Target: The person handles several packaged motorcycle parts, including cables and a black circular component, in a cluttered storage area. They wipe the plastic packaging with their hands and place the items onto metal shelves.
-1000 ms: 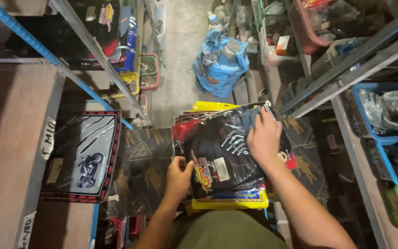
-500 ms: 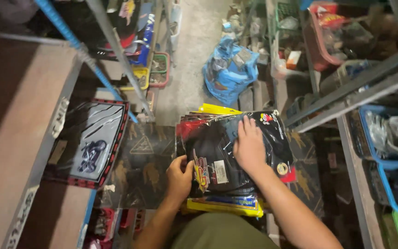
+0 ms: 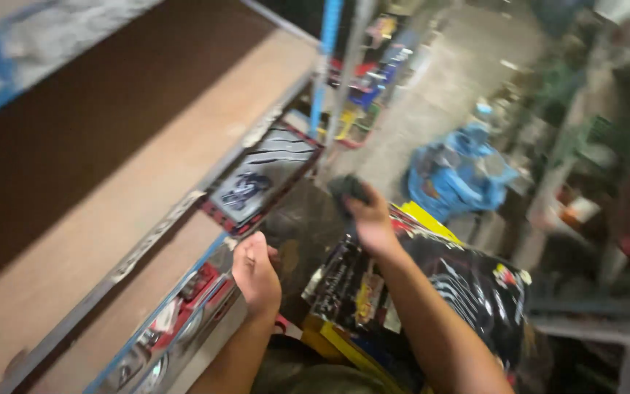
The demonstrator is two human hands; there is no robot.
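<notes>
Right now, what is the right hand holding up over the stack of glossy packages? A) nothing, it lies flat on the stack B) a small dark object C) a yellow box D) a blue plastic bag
B: the right hand is raised above the stack of glossy packages with its fingers pinched on a small dark object; the picture is too blurred to tell what it is.

A wooden shelf board (image 3: 133, 168) filled the left. A blue plastic bag (image 3: 455, 175) lay on the far concrete floor (image 3: 432, 102), with a blurred metal rack (image 3: 585, 146) to the right.
</notes>
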